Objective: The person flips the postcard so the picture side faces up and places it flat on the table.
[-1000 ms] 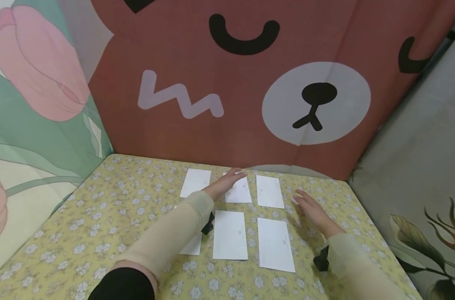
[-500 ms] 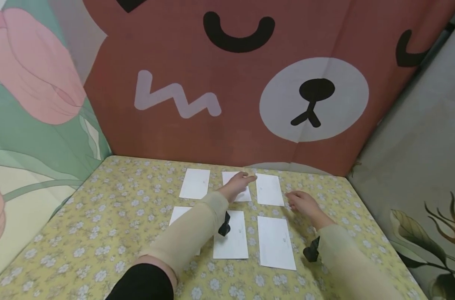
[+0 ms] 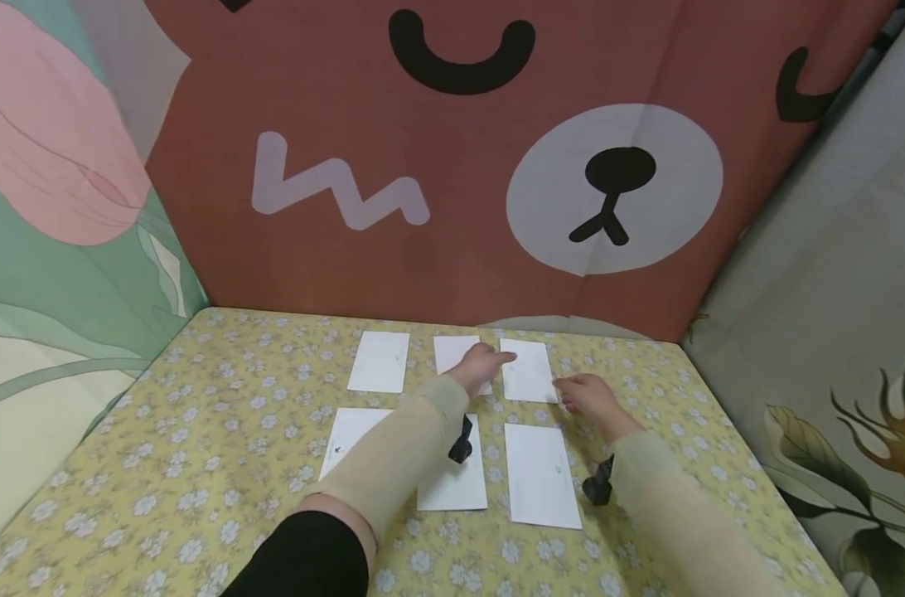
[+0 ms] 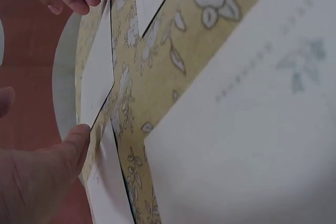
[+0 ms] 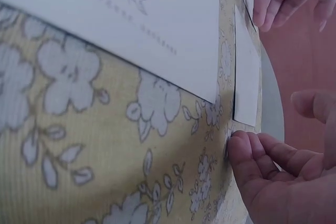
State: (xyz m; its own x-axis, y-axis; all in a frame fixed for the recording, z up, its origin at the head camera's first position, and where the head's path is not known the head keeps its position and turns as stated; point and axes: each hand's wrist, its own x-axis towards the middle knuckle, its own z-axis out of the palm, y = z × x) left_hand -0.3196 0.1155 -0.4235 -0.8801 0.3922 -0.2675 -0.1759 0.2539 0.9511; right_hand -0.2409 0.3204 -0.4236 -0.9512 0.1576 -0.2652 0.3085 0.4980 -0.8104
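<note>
Between my two hands, the back right white sheet of paper lies flat on the table. My left hand reaches across the back middle sheet and partly hides it. In the left wrist view, a finger of the left hand points to the near corner of the back right sheet. At that sheet's other side is my right hand. Bent fingertips of the right hand come right to the end of the sheet in the right wrist view, thumb held apart.
More white sheets lie in two rows: back left, front left, front middle and front right. My left sleeve covers parts of two. A yellow floral cloth spreads under them. A brown bear-print curtain hangs behind.
My left hand has moved right, from over the back middle sheet to the left side of the back right one. The right hand has come left to its right edge, fingers bending.
</note>
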